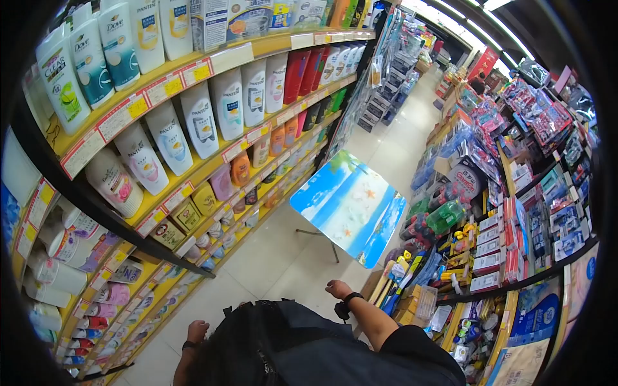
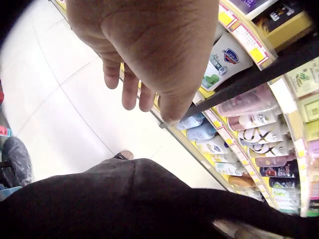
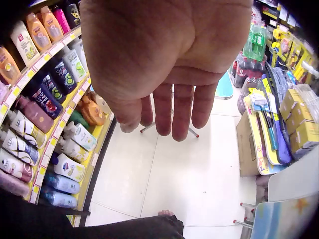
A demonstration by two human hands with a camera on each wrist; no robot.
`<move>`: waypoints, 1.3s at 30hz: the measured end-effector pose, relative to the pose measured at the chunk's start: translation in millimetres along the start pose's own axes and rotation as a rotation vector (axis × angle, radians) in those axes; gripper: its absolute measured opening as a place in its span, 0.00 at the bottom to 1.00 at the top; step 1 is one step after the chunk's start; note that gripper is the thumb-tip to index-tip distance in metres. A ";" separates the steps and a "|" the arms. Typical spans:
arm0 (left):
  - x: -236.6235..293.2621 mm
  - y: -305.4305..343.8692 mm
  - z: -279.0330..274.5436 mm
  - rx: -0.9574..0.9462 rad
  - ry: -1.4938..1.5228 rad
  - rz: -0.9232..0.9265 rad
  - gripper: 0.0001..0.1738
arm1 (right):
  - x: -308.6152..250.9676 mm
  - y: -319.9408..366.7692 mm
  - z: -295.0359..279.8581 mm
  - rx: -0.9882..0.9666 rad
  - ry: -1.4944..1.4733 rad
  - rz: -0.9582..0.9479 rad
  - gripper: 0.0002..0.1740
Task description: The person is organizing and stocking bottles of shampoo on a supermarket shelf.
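My left hand (image 1: 197,332) hangs low beside the shelves, holding nothing. In the left wrist view the left hand's fingers (image 2: 130,92) droop loosely over the floor, with bottled goods behind them. My right hand (image 1: 338,290) is out in front of my body, a dark band on its wrist. The right wrist view shows the right hand (image 3: 167,64) with its fingers extended and slightly spread, also holding nothing. Ahead of it stands a small folding table (image 1: 347,206) with a beach picture on its top. Neither hand touches any goods.
Shelves of shampoo bottles (image 1: 199,119) and other toiletries line the left side. Along the right are green drink bottles (image 1: 445,216), yellow boxes (image 3: 300,117) and hanging goods. Tiled floor (image 1: 393,128) runs down the aisle. A second beach-print panel (image 3: 286,219) stands low at the right.
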State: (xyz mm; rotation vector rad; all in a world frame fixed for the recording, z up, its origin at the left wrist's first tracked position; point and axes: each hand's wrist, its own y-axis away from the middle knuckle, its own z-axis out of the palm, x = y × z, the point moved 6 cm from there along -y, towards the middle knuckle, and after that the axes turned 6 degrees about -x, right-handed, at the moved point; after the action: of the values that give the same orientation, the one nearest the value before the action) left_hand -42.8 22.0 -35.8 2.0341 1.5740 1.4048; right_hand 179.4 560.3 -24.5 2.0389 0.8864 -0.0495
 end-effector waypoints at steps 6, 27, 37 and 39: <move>17.3 12.0 -27.2 0.132 0.266 0.036 0.17 | -42.9 -4.9 -18.5 0.091 -0.042 -0.040 0.24; 25.2 6.5 -12.8 0.418 0.577 -0.001 0.23 | -163.6 -98.4 -98.7 -0.023 0.035 -0.491 0.22; 289.1 7.8 -162.4 0.648 0.835 0.435 0.19 | -284.1 -99.3 -237.9 0.063 -0.115 -0.906 0.21; 322.2 11.7 -178.4 0.675 0.812 0.497 0.19 | -331.6 -78.0 -268.3 0.083 -0.156 -1.056 0.23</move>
State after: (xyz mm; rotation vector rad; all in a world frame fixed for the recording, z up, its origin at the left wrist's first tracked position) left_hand -180.9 222.2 241.1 2.5160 2.1681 2.3558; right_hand -190.5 598.0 198.5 1.3970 1.7673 -0.8109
